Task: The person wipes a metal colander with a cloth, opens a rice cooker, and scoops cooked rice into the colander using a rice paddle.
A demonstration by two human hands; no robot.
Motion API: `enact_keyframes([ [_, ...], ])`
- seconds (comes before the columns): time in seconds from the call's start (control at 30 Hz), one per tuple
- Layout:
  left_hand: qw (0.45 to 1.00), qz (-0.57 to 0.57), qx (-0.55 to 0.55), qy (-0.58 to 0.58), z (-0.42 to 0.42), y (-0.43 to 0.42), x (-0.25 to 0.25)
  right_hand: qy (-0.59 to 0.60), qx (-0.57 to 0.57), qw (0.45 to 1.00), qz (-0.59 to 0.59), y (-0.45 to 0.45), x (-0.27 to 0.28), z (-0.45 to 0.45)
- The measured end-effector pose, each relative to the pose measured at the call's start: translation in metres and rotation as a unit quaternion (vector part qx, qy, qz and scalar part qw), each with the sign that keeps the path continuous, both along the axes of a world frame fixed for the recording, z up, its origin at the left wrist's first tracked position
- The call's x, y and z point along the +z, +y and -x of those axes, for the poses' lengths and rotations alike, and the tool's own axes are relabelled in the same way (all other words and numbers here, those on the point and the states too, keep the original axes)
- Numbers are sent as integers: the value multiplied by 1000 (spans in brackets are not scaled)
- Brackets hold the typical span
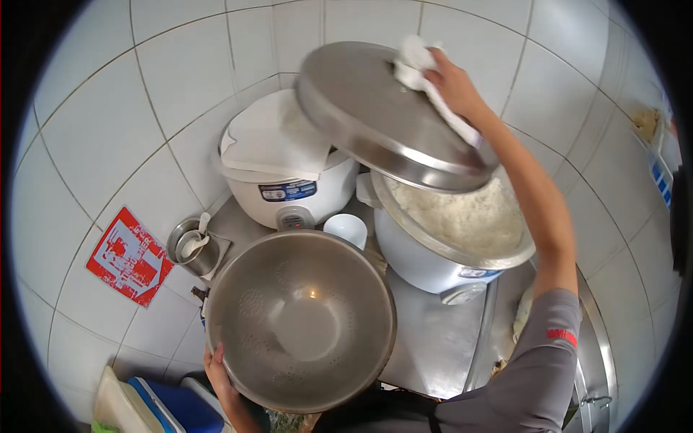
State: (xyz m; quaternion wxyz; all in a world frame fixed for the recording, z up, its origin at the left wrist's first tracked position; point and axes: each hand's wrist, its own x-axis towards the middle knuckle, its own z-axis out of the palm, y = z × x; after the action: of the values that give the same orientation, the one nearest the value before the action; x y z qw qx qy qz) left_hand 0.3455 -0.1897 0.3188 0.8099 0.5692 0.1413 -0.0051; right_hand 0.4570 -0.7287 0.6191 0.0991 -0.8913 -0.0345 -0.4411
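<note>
My right hand grips the metal lid at its top through a white cloth. Tilted, the lid hangs over the back of the right rice cooker. White cooked rice shows inside that cooker. My left hand is closed on the rim of a large steel colander, which is held low in front of my body. Only some of the left fingers show; the rest are behind the rim.
A second rice cooker stands at the back left with a white sheet over it. Between the cookers sits a small white bowl. A metal cup with scoops hangs near a red sign on the tiled wall.
</note>
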Motion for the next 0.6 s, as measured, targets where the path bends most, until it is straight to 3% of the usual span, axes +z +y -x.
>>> enact_keyframes([
  [0.17, 998, -22, 54, 15, 7, -7, 8, 9, 91, 995, 35, 86, -30, -141],
  [0.27, 997, -45, 62, 11, 9, -12, 15, -28, 89, 993, 79, 114, -58, -203],
  [0.6, 997, -23, 53, 52, 20, -13, 15, 84, -74, 994, 2, 127, -94, -322],
])
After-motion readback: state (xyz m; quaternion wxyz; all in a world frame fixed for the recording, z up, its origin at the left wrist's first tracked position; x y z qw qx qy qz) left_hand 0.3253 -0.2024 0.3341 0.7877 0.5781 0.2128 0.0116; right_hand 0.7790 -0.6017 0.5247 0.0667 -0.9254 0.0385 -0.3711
